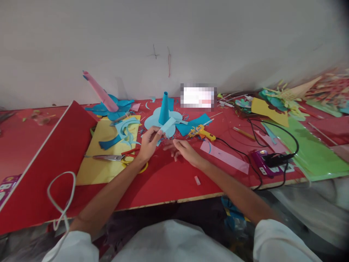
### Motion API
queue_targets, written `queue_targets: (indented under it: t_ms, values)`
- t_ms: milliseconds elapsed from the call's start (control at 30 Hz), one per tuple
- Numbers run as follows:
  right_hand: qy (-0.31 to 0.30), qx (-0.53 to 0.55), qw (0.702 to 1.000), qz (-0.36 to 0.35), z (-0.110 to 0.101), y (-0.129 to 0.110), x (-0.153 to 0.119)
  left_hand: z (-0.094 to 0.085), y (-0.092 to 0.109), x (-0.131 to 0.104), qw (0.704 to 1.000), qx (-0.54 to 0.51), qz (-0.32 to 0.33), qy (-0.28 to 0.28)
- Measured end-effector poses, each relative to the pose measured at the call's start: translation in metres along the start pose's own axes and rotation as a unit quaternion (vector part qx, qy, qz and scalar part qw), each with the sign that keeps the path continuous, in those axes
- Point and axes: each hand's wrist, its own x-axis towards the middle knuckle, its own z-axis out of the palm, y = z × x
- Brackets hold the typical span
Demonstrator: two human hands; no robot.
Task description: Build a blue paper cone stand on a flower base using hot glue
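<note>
My left hand (149, 142) pinches a narrow light blue paper strip (168, 124) between thumb and fingers, tilted up to the right. Close by, my right hand (185, 151) holds nothing that I can see; its fingers are apart and partly smeared by motion. Just behind the strip stands a blue paper cone (164, 109) on a light blue flower-shaped paper base (151, 120). A yellow glue gun (205, 133) lies right of the hands, its black cord trailing off. Scissors (109, 157) with red and yellow handles rest on yellow paper (100, 174) at the left.
A pink cone (100, 91) on blue petals leans at the back left. A red board (51, 163) slants at the left. On the right are a pink strip (226, 156), a pencil (243, 133), a purple power strip (261, 165) with plugged cords, and green sheets (316, 153).
</note>
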Motion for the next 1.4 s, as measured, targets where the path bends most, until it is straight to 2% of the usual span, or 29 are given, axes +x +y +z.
queue_targets:
  t_ms: [200, 333, 467, 733, 800, 967, 1133, 1400]
  values:
    - [0.058, 0.064, 0.996, -0.014, 0.001, 0.001, 0.001, 0.010, 0.002, -0.006, 0.999, -0.013, -0.016, -0.047]
    - [0.121, 0.021, 0.991, -0.049, -0.006, 0.009, 0.006, 0.014, 0.002, -0.008, 0.997, -0.002, -0.011, -0.083]
    - [0.172, -0.030, 0.983, -0.054, -0.012, 0.017, 0.009, 0.016, 0.002, -0.010, 0.993, -0.008, -0.015, -0.119]
    - [0.226, 0.002, 0.970, -0.089, -0.019, 0.006, 0.009, 0.015, 0.000, -0.010, 0.991, 0.028, -0.029, -0.124]
    - [0.231, -0.009, 0.969, -0.090, -0.022, 0.004, 0.009, 0.015, 0.000, -0.010, 0.991, 0.031, -0.028, -0.127]
    - [0.233, -0.026, 0.966, -0.108, -0.026, 0.005, 0.009, 0.016, -0.002, -0.009, 0.989, 0.080, 0.022, -0.119]
    - [0.224, -0.057, 0.966, -0.117, -0.027, 0.004, 0.010, 0.015, -0.007, -0.008, 0.983, 0.126, 0.036, -0.128]
    - [0.203, -0.083, 0.970, -0.103, -0.025, 0.010, 0.009, 0.019, -0.009, -0.011, 0.987, 0.092, 0.034, -0.125]
